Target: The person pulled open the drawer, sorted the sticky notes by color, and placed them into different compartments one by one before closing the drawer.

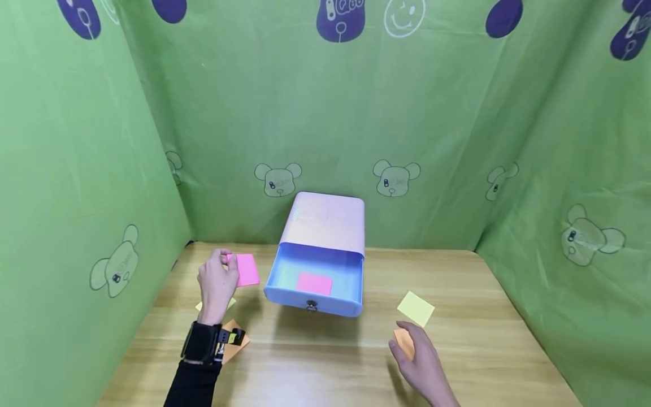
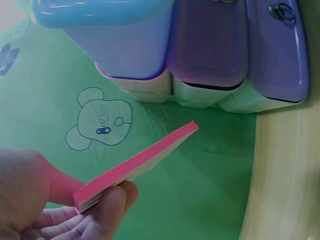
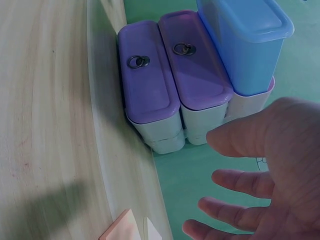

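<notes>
My left hand (image 1: pixel 217 282) pinches a bright pink pad of sticky notes (image 1: pixel 247 269) between thumb and fingers, left of a small drawer cabinet (image 1: pixel 325 220). The left wrist view shows this pad edge-on, tilted and raised. The cabinet's top drawer, blue (image 1: pixel 290 297), is pulled out, and another pink sticky note pad (image 1: pixel 314 284) lies inside it. My right hand (image 1: pixel 422 367) hovers at the right with fingers spread and nothing held. It partly covers an orange sticky note pad (image 1: pixel 404 342); a pale yellow pad (image 1: pixel 416 308) lies just beyond.
Under the blue drawer, two purple drawers (image 3: pixel 150 85) with ring pulls are closed. Near my left wrist lie a yellow pad (image 1: pixel 231 303) and an orange pad (image 1: pixel 235 351), both partly hidden. Green printed curtains (image 1: pixel 437 113) enclose the wooden table (image 1: pixel 473 305) at the back and sides.
</notes>
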### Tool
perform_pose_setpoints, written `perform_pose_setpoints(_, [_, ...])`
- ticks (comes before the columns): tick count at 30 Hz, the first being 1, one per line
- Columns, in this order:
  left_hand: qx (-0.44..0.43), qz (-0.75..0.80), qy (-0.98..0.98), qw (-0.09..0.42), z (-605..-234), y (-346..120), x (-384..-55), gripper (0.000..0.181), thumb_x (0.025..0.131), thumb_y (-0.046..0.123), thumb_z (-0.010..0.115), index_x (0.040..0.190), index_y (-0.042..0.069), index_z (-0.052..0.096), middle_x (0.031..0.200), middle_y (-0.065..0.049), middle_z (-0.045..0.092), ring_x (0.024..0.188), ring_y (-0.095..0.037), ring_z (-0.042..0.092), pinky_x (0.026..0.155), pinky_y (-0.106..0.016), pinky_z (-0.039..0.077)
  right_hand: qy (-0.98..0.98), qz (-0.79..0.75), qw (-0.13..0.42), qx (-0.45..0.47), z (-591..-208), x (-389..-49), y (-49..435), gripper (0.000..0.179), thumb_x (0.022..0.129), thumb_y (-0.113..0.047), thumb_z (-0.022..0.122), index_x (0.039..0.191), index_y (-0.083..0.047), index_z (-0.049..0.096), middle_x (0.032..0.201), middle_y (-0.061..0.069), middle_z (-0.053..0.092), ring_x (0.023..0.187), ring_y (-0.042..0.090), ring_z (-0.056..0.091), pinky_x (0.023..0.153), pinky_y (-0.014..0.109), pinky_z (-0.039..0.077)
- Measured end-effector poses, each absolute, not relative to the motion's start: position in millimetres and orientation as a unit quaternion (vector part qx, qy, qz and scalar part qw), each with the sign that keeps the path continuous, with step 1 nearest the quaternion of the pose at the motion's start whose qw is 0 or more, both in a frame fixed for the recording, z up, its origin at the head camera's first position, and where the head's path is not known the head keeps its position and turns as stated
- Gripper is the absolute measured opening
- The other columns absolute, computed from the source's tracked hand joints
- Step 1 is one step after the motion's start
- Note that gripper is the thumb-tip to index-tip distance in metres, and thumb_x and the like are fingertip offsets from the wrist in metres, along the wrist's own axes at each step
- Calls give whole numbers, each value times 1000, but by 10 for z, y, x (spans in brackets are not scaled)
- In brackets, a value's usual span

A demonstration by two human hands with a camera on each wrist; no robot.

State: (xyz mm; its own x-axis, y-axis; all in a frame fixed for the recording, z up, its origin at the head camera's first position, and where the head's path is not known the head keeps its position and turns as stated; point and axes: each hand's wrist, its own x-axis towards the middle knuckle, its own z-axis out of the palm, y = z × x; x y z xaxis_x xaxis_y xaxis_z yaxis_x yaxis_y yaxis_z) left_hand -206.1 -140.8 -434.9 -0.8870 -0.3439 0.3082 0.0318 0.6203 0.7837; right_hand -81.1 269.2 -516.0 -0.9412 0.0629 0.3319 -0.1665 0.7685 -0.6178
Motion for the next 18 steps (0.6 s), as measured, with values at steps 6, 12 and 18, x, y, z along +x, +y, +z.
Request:
perform_pose_setpoints(6, [90, -429, -866, 241, -4295, -1406, -2043, 23, 97, 8, 60, 115, -6, 65, 96, -28, 73, 63, -33, 68, 51, -28, 50, -925, 330, 183, 35, -5149, -780, 2707, 43, 90, -13, 74, 129, 0, 63, 127, 17, 68, 122, 39, 62, 97, 53, 48])
perform_pose_setpoints(12, [86, -437, -853, 272, -4233, -1393, -2005, 21, 96, 9, 62, 111, -4, 67, 92, -26, 74, 58, -29, 66, 50, -27, 48, -927, 325, 187, 35, -5157, -744, 2704, 42, 89, -13, 75, 129, -2, 64, 126, 15, 68, 120, 37, 63, 95, 51, 49])
perform_pose_setpoints(18, [83, -457, -833, 299, -4157, -1356, -1970, 20, 95, 9, 63, 110, -4, 68, 89, -24, 74, 62, -29, 67, 49, -26, 50, -924, 325, 197, 36, -5143, -754, 2702, 43, 88, -12, 75, 128, -2, 64, 125, 16, 69, 120, 38, 63, 96, 50, 49])
